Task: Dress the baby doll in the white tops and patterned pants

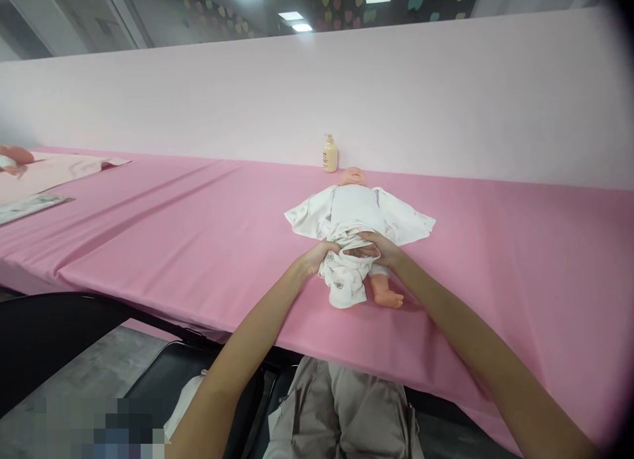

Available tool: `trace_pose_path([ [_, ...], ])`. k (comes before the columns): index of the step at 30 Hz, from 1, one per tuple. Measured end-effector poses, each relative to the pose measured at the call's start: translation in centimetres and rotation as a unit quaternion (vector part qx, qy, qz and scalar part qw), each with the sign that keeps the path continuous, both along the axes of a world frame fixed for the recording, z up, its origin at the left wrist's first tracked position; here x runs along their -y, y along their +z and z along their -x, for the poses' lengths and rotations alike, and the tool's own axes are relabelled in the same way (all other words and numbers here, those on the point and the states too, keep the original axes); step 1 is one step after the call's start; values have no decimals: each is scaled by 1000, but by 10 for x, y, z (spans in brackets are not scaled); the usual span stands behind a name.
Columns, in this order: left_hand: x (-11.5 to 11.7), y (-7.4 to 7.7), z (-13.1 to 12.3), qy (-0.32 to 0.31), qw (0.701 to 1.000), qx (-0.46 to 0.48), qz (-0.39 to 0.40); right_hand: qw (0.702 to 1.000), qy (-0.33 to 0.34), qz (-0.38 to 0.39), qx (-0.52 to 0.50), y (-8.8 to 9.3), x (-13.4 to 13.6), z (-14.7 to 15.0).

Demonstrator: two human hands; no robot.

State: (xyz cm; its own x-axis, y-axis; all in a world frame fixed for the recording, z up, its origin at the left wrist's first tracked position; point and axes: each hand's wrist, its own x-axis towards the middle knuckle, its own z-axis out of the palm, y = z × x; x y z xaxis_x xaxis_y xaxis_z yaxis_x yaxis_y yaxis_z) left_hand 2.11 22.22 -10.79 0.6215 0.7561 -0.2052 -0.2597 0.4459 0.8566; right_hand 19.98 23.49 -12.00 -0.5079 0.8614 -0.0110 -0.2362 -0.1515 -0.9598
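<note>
A baby doll [353, 176] lies on its back on the pink-covered table, head toward the wall. It wears a white long-sleeved top [354, 208] with both sleeves spread outward. Patterned white baby pants [347, 277] are bunched around its lower body. My left hand [321, 254] grips the left edge of the pants. My right hand [379, 249] holds the waistband on the other side, some of its fingers inside the opening. One bare doll leg [385, 290] sticks out below my right hand; the other leg is hidden by the cloth.
A cream pump bottle [330, 155] stands against the white wall behind the doll's head. Far left, part of another doll [17, 156] lies on a pale cloth [59, 168], near a folded patterned cloth [30, 208]. Black chairs [163, 380] stand at the table's front edge.
</note>
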Motion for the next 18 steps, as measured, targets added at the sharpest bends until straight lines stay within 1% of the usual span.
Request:
trace_pose_path([
  [2,-2,-3,2,-8,999,47,9,999,35,1,-28,1,1,0],
  [5,-4,-6,5,-23,994,103,10,998,52,-11,-26,2,1,-1],
  [8,-3,-8,7,-37,996,78,-10,997,63,-26,-29,2,0,-2],
  [10,0,-7,7,-32,996,51,-58,997,70,-32,-26,3,0,-1],
  [13,5,-4,4,-3,991,47,-127,997,56,-51,10,10,2,0],
  [16,7,-1,2,15,991,45,-126,990,14,-118,74,25,5,-7],
  [18,7,0,0,26,993,42,-110,980,16,-164,113,36,6,-17],
])
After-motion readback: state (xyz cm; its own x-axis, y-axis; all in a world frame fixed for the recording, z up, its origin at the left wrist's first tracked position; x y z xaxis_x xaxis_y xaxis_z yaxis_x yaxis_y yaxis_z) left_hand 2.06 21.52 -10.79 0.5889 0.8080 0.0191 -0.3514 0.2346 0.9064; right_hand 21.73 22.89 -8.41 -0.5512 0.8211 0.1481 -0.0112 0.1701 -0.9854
